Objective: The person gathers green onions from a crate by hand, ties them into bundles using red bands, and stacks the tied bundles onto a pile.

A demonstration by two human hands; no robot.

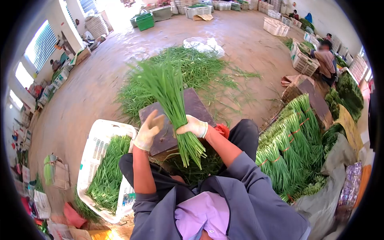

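Observation:
A bunch of long green stalks (174, 106) is upright and tilted above a dark board (200, 110), its leafy tops toward the upper left and its cut ends toward my lap. My right hand (193, 126), in a pale glove, is wrapped round the lower part of the bunch. To the left of the bunch is my left hand (149, 130), also gloved, its fingers spread and holding nothing. Beyond the board lies a heap of loose green stalks (200, 64) on the floor.
A white crate (93, 160) of loose greens stands at my left. Tied bundles (288, 148) are stacked at my right. A person (326, 62) sits by crates at the upper right. A green crate (145, 21) is farther back.

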